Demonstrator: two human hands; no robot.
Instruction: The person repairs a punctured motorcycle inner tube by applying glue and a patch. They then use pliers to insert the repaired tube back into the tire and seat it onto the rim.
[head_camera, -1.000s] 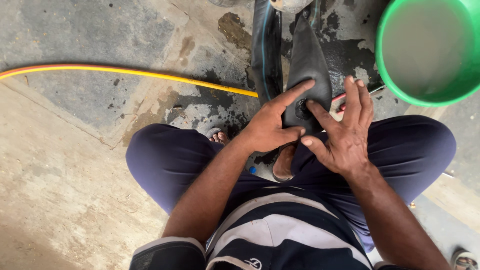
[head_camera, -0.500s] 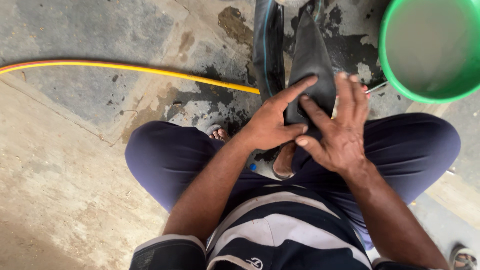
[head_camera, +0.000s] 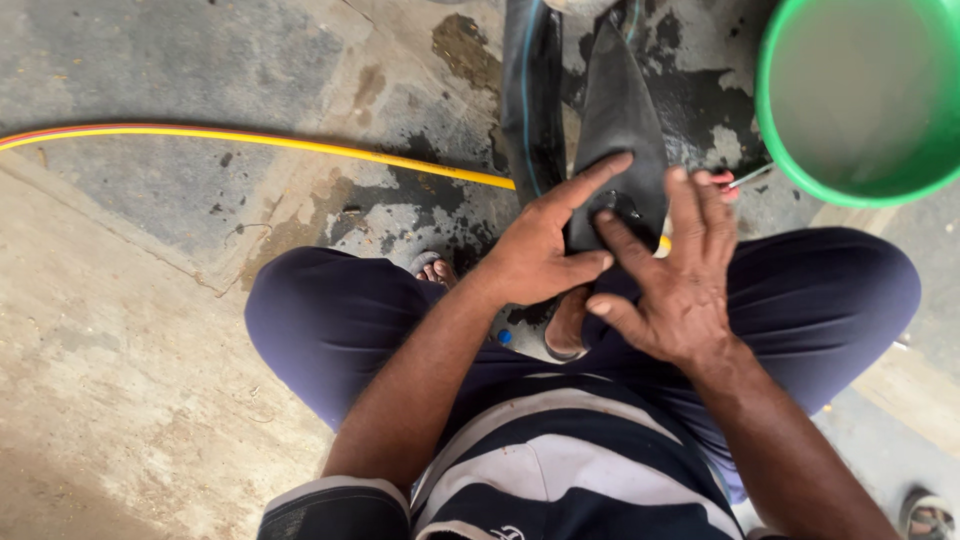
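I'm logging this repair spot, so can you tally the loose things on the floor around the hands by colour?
Black: 1, the rubber inner tube that the left hand and right hand both press on.
Green: 1, the bucket.
Yellow: 1, the hose.
Total: 3.

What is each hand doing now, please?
Left hand: open, fingers pressing on the black rubber tube.
Right hand: open, fingers spread, forefinger pressing on the tube; it grips nothing.
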